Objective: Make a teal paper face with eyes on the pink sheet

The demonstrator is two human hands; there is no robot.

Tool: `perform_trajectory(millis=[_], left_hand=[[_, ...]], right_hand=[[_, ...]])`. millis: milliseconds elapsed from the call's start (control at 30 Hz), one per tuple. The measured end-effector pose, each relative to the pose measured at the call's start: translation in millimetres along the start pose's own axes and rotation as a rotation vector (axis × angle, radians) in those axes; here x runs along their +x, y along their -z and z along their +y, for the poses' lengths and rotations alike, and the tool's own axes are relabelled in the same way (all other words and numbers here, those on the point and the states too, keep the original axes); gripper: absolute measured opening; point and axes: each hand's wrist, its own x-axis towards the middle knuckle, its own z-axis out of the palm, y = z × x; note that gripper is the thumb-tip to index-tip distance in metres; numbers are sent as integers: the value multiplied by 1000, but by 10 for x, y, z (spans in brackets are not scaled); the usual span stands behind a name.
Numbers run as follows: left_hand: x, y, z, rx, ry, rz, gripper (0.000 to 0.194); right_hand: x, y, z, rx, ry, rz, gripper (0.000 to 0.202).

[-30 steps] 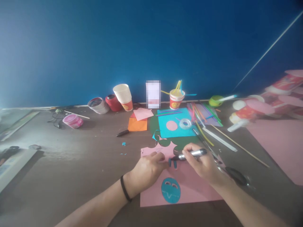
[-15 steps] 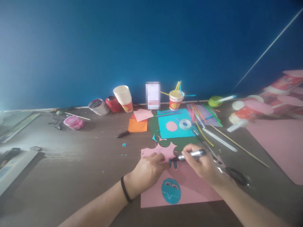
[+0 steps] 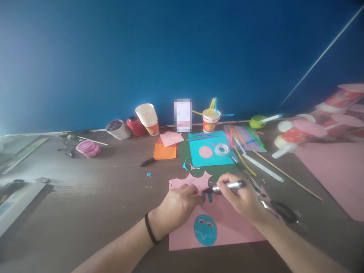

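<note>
My right hand [image 3: 237, 191] is closed around a silver-and-black marker [image 3: 231, 185]. Its dark tip points left, close above two small blue paper pieces [image 3: 210, 198] on a sheet of pink paper [image 3: 233, 227]. With curled fingers, my left hand [image 3: 182, 201] rests on the same sheet, its fingertips pinching at the left blue piece [image 3: 203, 196]. Below the hands lies a blue paper circle [image 3: 205, 230] with two eye-like cutouts and a pale zigzag line. Scissors [image 3: 281, 210] lie beside my right forearm, partly hidden by it.
Behind the hands lie a blue sheet [image 3: 199, 155] with a tape roll [image 3: 222, 149], and orange paper [image 3: 165, 151]. Stacked paper cups [image 3: 148, 117] and a cup with straws [image 3: 211, 121] stand near the wall. A wooden stick [image 3: 287, 174] and cup-built objects [image 3: 307, 129] are at right.
The marker and my right hand have shifted very slightly left. My left hand stays in place, and the paper pieces look the same.
</note>
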Motion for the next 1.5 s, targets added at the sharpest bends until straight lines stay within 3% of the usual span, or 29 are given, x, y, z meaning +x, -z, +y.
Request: perform_trajectory(millis=[1267, 1500], left_hand=[[-4, 41, 5, 4, -11, 29, 30], [7, 57, -63, -203, 151, 112, 20]], right_hand=[[-6, 5, 12, 37, -5, -60, 20], [-34, 22, -40, 49, 27, -78, 17]])
